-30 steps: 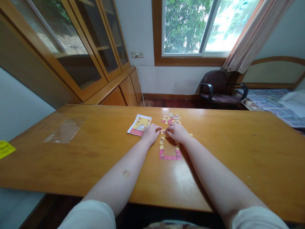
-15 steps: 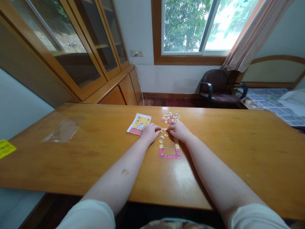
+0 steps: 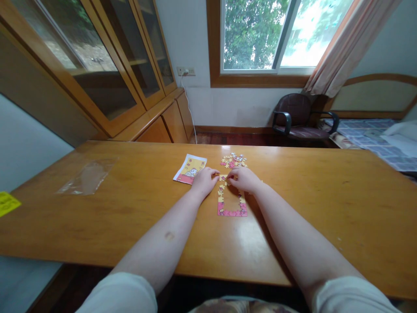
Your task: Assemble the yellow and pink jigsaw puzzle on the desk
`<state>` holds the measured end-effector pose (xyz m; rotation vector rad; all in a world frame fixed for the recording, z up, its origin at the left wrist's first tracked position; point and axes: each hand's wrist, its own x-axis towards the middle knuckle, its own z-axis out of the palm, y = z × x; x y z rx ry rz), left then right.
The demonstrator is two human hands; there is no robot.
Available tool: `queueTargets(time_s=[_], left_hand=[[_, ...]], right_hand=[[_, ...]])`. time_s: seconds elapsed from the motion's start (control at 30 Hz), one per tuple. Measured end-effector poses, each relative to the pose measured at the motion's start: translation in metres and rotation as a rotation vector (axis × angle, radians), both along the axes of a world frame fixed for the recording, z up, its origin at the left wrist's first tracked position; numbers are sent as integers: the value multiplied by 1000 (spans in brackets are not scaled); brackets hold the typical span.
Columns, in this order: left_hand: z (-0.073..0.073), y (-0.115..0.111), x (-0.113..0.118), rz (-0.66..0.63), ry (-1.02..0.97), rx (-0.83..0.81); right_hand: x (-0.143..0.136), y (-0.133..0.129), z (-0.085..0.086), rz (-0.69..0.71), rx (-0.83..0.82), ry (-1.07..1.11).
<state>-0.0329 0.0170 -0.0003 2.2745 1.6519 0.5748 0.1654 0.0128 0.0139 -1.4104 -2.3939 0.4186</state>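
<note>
A partly joined jigsaw puzzle border (image 3: 232, 213) lies on the table, pink along its near edge and yellow up the sides. At its far end, a small yellow puzzle section (image 3: 223, 178) with a pink mark sits between my two hands. My left hand (image 3: 205, 180) rests just left of that section, thumb and fingers slightly apart and nothing visible in them. My right hand (image 3: 245, 179) pinches at the section's right side, its fingertips on a puzzle piece mostly hidden by the fingers. This hand also covers the border's upper right part.
Beyond my right hand is a pile of loose puzzle pieces (image 3: 233, 160). A picture sheet (image 3: 189, 168) matching the puzzle colours lies beside my left hand. A clear plastic bag (image 3: 87, 177) is on the table's left part. Behind the table stands an office chair (image 3: 295, 115).
My left fingertips have drawn slightly left, away from the small yellow section. My right fingers have shifted a little and stay at its right side. The border looks unchanged.
</note>
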Motion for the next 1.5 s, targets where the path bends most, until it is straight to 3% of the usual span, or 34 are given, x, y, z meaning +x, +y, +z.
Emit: queueTargets(time_s=[0.2,0.33,0.5,0.87,1.1,1.3,1.5], left_hand=[[9,-2,-1,2,-27,-20],[19,-11,0,2,74,-8],[22,-21,5,61,234,-102],[24,-21,6,26,222,-157],[28,-22,5,-34,218,-115],[26,-22,6,-88,212,-129],[26,-22,6,-102,203,-138]], right_hand=[[-3,-2,14,-24,-70,-97],[-1,-1,20,-68,-106,-172],[-1,1,16,-64,-110,-216],[-3,4,16,-68,-201,-378],[-6,2,15,10,-170,-270],[-8,4,12,-51,-235,-284],[-5,2,17,-127,-248,-164]])
